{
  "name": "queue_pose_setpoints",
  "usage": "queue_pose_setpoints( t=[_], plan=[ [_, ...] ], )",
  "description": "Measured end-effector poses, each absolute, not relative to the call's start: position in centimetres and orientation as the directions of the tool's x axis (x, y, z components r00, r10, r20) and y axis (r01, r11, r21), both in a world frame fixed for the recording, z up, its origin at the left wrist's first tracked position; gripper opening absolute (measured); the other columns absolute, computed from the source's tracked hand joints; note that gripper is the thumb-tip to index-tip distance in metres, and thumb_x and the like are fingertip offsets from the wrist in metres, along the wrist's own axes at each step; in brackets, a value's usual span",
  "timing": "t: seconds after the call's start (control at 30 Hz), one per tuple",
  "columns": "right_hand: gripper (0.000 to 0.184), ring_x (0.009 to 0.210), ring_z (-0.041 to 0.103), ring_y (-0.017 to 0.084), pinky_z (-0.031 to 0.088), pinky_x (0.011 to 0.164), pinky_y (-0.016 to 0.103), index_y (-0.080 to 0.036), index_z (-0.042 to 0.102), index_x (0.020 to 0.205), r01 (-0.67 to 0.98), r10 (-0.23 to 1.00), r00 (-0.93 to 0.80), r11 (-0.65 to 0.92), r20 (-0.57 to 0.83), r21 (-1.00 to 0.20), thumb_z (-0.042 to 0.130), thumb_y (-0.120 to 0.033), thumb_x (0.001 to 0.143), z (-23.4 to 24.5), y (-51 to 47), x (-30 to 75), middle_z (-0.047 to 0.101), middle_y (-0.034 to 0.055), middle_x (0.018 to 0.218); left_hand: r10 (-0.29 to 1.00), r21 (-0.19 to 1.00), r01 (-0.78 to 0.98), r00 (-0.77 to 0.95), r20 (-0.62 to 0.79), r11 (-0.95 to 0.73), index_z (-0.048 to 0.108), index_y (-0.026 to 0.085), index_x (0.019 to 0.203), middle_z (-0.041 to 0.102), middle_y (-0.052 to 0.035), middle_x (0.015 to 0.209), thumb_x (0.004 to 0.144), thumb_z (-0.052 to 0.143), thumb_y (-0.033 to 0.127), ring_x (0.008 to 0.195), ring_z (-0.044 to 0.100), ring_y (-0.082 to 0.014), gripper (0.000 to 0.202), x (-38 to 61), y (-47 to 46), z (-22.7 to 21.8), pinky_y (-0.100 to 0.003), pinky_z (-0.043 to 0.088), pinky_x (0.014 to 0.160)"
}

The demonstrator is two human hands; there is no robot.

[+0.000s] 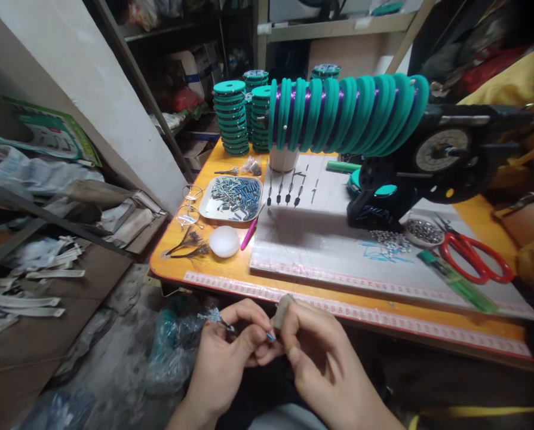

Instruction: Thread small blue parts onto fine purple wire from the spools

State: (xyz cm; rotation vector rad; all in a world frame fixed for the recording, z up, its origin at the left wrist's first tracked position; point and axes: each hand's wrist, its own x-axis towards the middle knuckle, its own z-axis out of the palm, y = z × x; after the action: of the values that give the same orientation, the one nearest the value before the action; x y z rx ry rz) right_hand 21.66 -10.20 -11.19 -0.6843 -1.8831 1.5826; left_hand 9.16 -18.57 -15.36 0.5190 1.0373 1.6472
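Note:
Below the front edge of the orange table (231, 272), my left hand (224, 352) and my right hand (316, 352) meet over my lap. My left hand's fingers pinch a tiny blue piece (270, 337) and a thin dark wire (224, 323) with a small blue cluster at its far end. My right hand's fingers are curled and pinch at the same blue piece; its forefinger wears a grey finger cover (283, 310).
A winder (432, 161) carries a row of teal spools (347, 113) with purple thread. Teal spool stacks (230, 119) stand behind. A tray of small blue parts (233, 198), a white round lump (224, 242), red scissors (475, 257), a green lighter (457, 282) and a white board (338, 245) lie on the table.

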Motion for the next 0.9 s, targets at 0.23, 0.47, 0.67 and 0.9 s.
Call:
queue_pose_setpoints(
  t=[0.23,0.47,0.67,0.9],
  plan=[
    [0.025,0.056,0.05,0.013,0.044,0.05,0.022,-0.023,0.037,0.062,0.035,0.715,-0.687,0.21,0.129,-0.977,0.049,-0.025,0.083,-11.1,-10.1,21.5,0.05,-0.0007,0.061,0.928,0.847,-0.53,-0.333,-0.168,-0.037,0.074,0.019,0.077,0.057,0.0019,0.074,0.084,0.078,0.031,0.054,0.047,-0.0042,0.014,9.1,-18.6,-15.4,-0.013,0.04,0.047],
    [0.015,0.062,0.058,0.013,0.047,0.056,0.022,-0.02,0.053,0.073,0.084,0.677,-0.652,0.511,0.341,-0.855,0.052,-0.013,0.087,-11.5,-10.2,22.0,0.057,0.0004,0.068,0.87,0.995,-0.006,-0.486,0.082,-0.098,0.077,0.024,0.077,0.067,0.0011,0.075,0.085,0.077,0.023,0.059,0.055,-0.0083,0.008,8.5,-18.7,-14.5,-0.014,0.043,0.05],
    [0.021,0.07,0.066,0.015,0.054,0.064,0.023,-0.013,0.069,0.111,0.114,0.516,-0.628,0.802,0.582,-0.587,0.06,-0.006,0.094,-13.1,-10.3,23.2,0.068,0.0061,0.082,0.804,0.996,0.086,-0.593,0.055,-0.005,0.074,0.025,0.082,0.071,0.0027,0.074,0.083,0.077,0.02,0.065,0.064,-0.0115,0.006,8.2,-19.1,-14.7,-0.017,0.049,0.058],
    [0.023,0.072,0.07,0.019,0.059,0.064,0.027,-0.006,0.071,0.115,0.045,0.424,-0.679,0.839,0.599,-0.542,0.058,-0.008,0.097,-13.6,-10.0,23.1,0.071,0.012,0.081,0.836,0.996,0.0,-0.543,-0.078,0.093,0.071,0.022,0.081,0.069,0.0013,0.072,0.075,0.084,0.024,0.064,0.061,-0.0121,0.014,7.7,-19.0,-14.3,-0.019,0.05,0.061]
  ],
)
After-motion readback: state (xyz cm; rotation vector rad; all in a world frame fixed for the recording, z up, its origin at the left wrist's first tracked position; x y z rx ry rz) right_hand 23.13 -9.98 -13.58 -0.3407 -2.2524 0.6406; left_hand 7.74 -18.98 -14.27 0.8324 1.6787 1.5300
